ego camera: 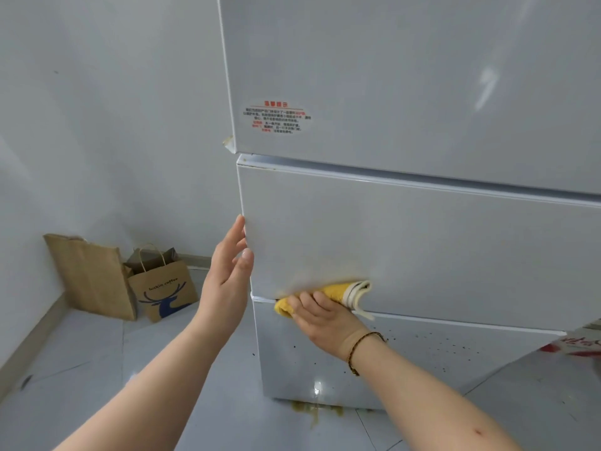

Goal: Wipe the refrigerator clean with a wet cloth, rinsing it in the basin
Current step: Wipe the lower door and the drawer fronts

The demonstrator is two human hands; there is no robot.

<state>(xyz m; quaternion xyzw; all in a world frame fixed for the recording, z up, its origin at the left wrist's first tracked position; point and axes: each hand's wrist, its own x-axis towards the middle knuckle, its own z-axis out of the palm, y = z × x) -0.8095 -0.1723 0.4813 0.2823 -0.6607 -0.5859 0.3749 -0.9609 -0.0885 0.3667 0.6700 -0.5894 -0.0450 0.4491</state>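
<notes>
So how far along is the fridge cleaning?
Partway. The upper door and most of the middle door look clean. The right hand holds the yellow cloth against a smear at the middle door's lower edge, the left hand by its side edge. Left: dark specks on the bottom door, a spill on the floor.

Pale grey tiled floor [97,369] bearing a tall white refrigerator [422,239] at right, with a yellow-brown liquid spill [315,410] at its near foot. Far left, by the wall: a plain brown paper bag [91,278] and a brown deer-printed paper bag [162,288].
</notes>
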